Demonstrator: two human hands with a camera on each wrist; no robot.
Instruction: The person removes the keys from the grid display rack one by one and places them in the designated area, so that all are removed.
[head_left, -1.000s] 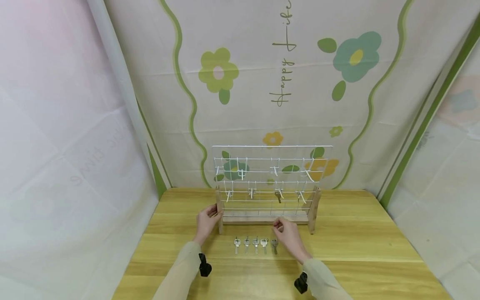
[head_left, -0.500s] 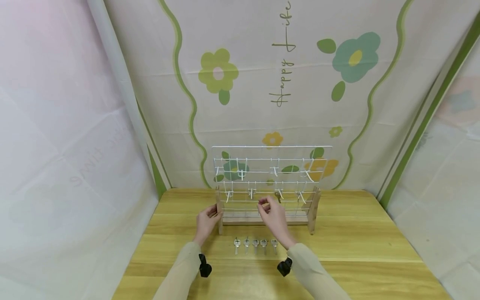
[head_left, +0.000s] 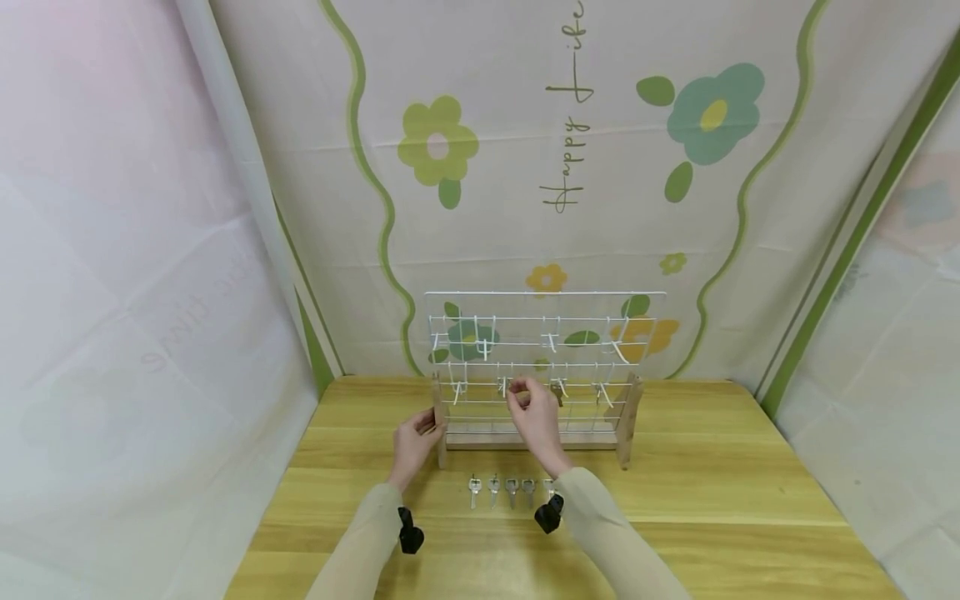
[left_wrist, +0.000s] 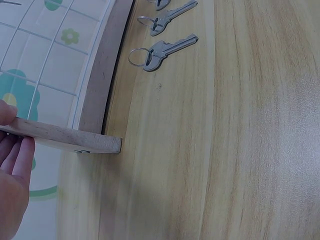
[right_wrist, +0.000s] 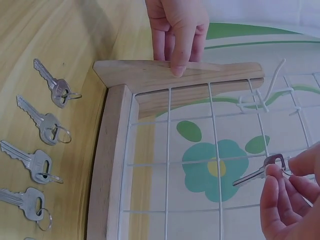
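Note:
My left hand point(head_left: 412, 450) grips the left wooden upright point(left_wrist: 65, 137) of a white wire rack point(head_left: 545, 292), thumb on one face and fingers on the other. My right hand point(head_left: 536, 417) is raised in front of the rack's lower row of hooks, close to the second hook point(head_left: 503, 386) from the left. In the right wrist view it pinches a silver key point(right_wrist: 252, 176) near its head and ring, the blade pointing away from the fingers. Another key point(head_left: 558, 393) hangs on the hook to the right, partly hidden by the right hand.
Several silver keys with rings lie in a row on the wooden table, one point(head_left: 475, 492) at the left end. The rightmost is partly covered by the right wrist camera point(head_left: 550, 514). White hooks point(head_left: 618, 352) jut from the rack's upper row. A patterned cloth point(head_left: 495, 208) hangs behind.
My right hand has moved from beside the row of keys up and left to the lower hooks, carrying the key. The left hand has stayed on the upright.

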